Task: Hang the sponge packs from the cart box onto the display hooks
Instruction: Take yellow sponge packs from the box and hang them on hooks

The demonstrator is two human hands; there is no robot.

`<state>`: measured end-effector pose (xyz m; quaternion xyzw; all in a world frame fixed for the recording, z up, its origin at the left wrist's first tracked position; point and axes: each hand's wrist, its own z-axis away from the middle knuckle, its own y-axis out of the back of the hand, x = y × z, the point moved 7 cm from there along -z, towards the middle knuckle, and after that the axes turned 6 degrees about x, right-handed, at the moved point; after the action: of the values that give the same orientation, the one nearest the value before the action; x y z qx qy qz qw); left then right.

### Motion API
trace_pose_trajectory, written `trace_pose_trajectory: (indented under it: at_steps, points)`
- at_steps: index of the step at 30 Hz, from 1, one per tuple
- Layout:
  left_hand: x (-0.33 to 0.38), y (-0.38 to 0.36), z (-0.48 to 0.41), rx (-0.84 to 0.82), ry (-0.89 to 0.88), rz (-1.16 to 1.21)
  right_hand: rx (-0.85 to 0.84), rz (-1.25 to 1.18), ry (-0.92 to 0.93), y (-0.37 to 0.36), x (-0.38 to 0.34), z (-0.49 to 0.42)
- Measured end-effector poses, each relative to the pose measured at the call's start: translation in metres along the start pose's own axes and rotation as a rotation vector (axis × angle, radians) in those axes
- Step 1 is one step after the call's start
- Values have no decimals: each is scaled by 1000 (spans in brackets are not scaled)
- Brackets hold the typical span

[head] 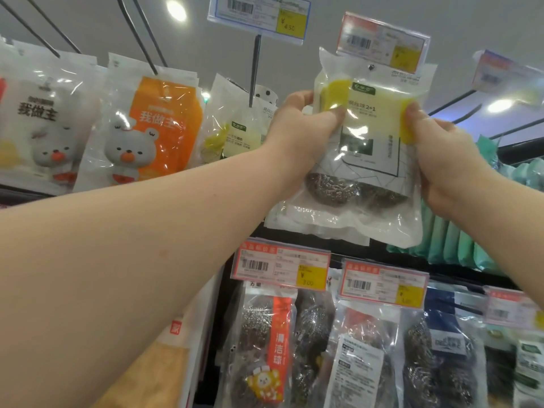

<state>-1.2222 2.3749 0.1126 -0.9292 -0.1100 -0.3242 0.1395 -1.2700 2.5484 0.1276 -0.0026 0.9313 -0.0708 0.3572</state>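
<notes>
both arms reach up. left hand and right hand pinch the sponge pack by its sides. its hole sits at a hook under a price tag; bear packs hang left.

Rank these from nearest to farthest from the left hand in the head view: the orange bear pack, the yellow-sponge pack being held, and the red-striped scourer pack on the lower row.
1. The yellow-sponge pack: held in the left hand, right hand on its other edge.
2. The orange bear pack: hanging further left, upper row.
3. The red-striped scourer pack: lower row, well below.
</notes>
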Motion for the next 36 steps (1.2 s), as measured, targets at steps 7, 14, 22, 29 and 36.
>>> trace_pose_trajectory:
  at_steps: [7, 14, 22, 29, 36]
  points:
    - [-4, 0, -6, -9, 17, -18, -14, -15, -32, -4, 3, -5]
    - [-27, 6, -14, 11, 114, -144, -60, 148, -77, -8, 21, -13]
    - [-36, 8, -26, -16, 114, -284, -236, 187, -78, -16, 33, -19]
    - [-48, 6, -36, -27, 199, -416, -285, 227, -110, -23, 47, -34]
    - [-58, 10, -43, 17, 205, -468, -267, 270, -128, -31, 61, -42]
